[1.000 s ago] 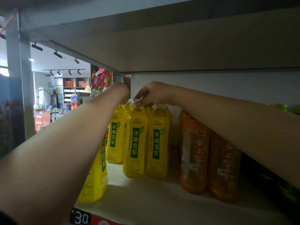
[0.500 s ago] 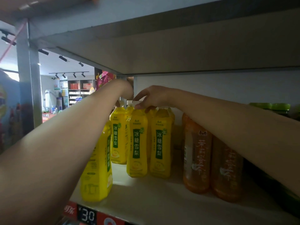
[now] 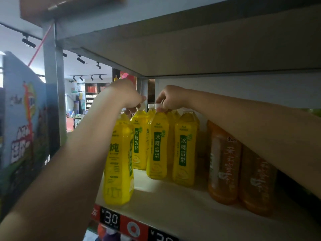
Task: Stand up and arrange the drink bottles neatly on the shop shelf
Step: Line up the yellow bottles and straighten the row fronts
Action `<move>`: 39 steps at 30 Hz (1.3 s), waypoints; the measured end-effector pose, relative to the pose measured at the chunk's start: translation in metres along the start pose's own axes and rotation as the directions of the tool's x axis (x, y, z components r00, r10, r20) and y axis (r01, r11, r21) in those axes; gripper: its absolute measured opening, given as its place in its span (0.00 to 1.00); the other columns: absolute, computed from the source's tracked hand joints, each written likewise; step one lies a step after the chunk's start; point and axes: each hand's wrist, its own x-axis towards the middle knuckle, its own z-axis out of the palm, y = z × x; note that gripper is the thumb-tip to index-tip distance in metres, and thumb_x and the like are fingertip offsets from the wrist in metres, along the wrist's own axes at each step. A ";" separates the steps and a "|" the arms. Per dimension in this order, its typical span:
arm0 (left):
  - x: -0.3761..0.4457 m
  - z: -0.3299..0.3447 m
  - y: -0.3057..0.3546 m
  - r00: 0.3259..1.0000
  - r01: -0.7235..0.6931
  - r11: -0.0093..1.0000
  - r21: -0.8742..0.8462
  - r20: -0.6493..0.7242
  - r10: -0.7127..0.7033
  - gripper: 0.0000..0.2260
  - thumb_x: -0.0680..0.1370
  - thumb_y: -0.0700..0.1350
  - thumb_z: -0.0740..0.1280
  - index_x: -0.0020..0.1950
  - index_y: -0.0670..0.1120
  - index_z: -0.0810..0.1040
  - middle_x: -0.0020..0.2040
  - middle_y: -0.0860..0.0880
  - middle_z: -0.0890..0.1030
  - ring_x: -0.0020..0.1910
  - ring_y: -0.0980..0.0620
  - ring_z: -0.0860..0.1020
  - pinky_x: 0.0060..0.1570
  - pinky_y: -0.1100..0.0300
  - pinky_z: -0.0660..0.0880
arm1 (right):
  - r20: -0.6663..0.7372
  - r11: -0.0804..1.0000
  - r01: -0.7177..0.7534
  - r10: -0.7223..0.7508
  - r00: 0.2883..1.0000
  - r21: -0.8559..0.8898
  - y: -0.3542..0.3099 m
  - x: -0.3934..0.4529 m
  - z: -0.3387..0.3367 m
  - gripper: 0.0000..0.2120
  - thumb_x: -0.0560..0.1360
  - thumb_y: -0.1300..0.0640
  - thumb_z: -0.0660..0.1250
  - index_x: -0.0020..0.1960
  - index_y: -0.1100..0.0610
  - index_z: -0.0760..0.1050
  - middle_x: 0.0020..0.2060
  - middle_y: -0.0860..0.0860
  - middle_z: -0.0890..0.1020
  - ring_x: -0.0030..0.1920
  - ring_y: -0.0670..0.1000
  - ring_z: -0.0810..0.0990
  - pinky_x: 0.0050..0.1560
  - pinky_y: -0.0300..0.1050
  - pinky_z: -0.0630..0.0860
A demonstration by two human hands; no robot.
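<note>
Several yellow drink bottles stand upright on the white shelf (image 3: 182,211). My left hand (image 3: 127,96) closes over the cap of the front-left yellow bottle (image 3: 119,164), which stands at the shelf's front edge with its label turned sideways. My right hand (image 3: 171,98) pinches the white cap of the middle yellow bottle (image 3: 157,150). Another yellow bottle (image 3: 185,150) stands just right of it, and more stand behind. Two orange drink bottles (image 3: 224,166) stand further right, partly under my right forearm.
The shelf above hangs low over the bottle caps. A grey upright post (image 3: 52,94) marks the shelf's left end. Price tags (image 3: 110,219) run along the front edge. Dark green bottles (image 3: 298,188) sit at the far right. A printed display board (image 3: 24,126) stands left.
The view has shifted so the shelf sits further right. My left hand has come forward from the back bottles onto the front-left bottle's cap. My right hand stays on the middle bottle's cap.
</note>
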 end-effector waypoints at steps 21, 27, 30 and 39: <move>-0.015 0.024 -0.028 0.981 -0.031 0.812 -0.583 -0.172 -0.085 0.10 0.74 0.47 0.66 0.37 0.46 0.82 0.35 0.48 0.83 0.40 0.47 0.81 0.48 0.53 0.76 | -0.058 0.993 -0.067 0.061 0.996 -0.101 -0.003 -0.012 -0.003 0.18 0.74 0.54 0.68 0.62 0.59 0.75 0.53 0.54 0.81 0.47 0.51 0.81 0.50 0.42 0.77; -0.033 0.039 -0.043 0.962 -0.010 0.788 -0.615 -0.221 -0.161 0.07 0.72 0.52 0.69 0.48 0.53 0.75 0.40 0.61 0.73 0.33 0.62 0.72 0.28 0.64 0.64 | -0.006 0.953 -0.167 0.171 0.985 -0.251 0.007 -0.040 -0.004 0.21 0.74 0.47 0.67 0.60 0.61 0.74 0.54 0.56 0.80 0.53 0.54 0.79 0.49 0.43 0.74; -0.044 0.050 -0.051 0.970 -0.005 0.785 -0.620 -0.193 -0.147 0.07 0.72 0.55 0.69 0.44 0.53 0.76 0.36 0.53 0.77 0.32 0.55 0.75 0.28 0.63 0.66 | -0.074 0.944 -0.218 0.206 0.976 -0.249 0.011 -0.055 0.002 0.24 0.74 0.48 0.67 0.63 0.63 0.72 0.59 0.59 0.77 0.57 0.58 0.77 0.55 0.49 0.74; -0.047 0.062 -0.049 0.937 -0.133 0.664 -0.736 -0.311 -0.157 0.12 0.73 0.56 0.68 0.40 0.48 0.83 0.29 0.55 0.80 0.27 0.63 0.75 0.28 0.66 0.69 | -0.296 0.958 -0.284 0.284 0.912 0.042 0.020 -0.075 0.019 0.24 0.75 0.50 0.66 0.65 0.63 0.66 0.58 0.58 0.76 0.51 0.53 0.75 0.45 0.43 0.68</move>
